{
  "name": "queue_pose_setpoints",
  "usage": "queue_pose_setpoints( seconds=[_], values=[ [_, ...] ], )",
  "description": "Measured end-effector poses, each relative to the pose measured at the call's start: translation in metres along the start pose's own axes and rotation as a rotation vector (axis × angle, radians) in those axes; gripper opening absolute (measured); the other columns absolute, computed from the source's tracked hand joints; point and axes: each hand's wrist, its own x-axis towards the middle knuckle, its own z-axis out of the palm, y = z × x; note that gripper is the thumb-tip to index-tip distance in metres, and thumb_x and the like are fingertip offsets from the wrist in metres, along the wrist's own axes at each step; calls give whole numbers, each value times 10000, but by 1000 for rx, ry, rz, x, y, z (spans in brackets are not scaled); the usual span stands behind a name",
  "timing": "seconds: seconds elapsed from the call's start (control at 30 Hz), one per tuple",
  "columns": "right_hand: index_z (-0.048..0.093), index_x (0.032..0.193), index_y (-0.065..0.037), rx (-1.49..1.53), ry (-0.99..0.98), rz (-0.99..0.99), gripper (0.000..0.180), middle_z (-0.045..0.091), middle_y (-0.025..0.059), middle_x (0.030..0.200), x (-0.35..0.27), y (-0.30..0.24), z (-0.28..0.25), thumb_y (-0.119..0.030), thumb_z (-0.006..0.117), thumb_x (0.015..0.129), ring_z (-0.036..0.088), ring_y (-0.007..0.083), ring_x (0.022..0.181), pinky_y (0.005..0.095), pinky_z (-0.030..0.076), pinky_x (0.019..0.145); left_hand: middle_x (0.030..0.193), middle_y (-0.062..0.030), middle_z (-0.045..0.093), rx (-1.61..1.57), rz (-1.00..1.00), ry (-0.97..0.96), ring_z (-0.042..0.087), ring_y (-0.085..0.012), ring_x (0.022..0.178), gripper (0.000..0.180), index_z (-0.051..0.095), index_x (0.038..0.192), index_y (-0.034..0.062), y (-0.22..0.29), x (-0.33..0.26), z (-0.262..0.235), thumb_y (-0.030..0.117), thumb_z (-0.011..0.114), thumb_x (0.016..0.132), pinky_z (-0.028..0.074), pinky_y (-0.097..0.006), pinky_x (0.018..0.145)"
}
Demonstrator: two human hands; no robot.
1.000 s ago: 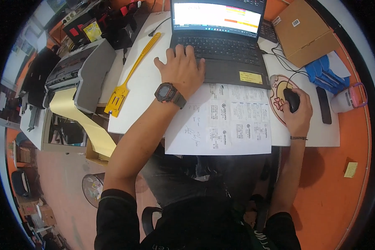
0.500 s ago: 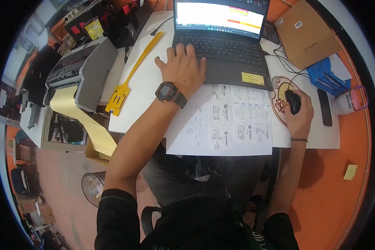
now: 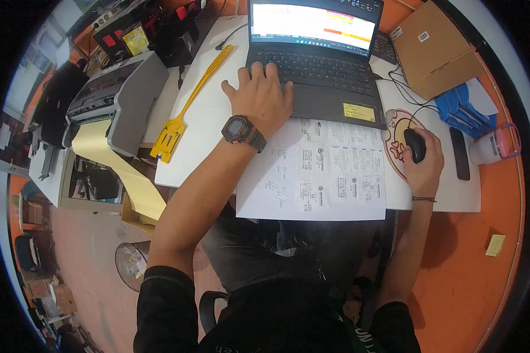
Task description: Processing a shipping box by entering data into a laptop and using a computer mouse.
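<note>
A: Where is your left hand (image 3: 260, 109)?

B: Palm down at the left side of the black laptop (image 3: 330, 101), fingers spread wide over the keyboard (image 3: 321, 72), grasping nothing.

A: And your right hand (image 3: 427, 162)?

B: Curled around a black mouse (image 3: 416, 144), which sits on a round, patterned mouse pad (image 3: 394, 132) right of the laptop.

A: What lies around your hands?

B: Just below the laptop, a white sheet (image 3: 265, 203) bearing printed slips overhangs the front edge of your white desk (image 3: 203, 120). A long-handled yellow tool (image 3: 172, 136) lies left; a dark phone (image 3: 460, 154) lies beyond the mouse pad.
</note>
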Motion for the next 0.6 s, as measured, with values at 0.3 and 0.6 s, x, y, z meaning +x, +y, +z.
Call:
queue_pose_setpoints(
  seconds=[0.3,0.6],
  values=[
    [733,1348,-38,1,-8,-7,505,741,186,1349,-1,3,0,-39,820,851,718,405,1271,467,570,1136,1413,-151,677,-25,21,-9,638,-363,1363,468,673,1423,78,2,0,0,434,634,1123,423,-788,1176],
    [808,1260,-62,37,-36,-53,411,739,169,1317,1,-4,-5,-31,801,850,724,389,1238,466,575,1117,1395,-128,674,-19,16,-10,640,-355,1349,452,678,1410,93,2,0,0,438,637,1121,418,-776,1179]
  ],
)
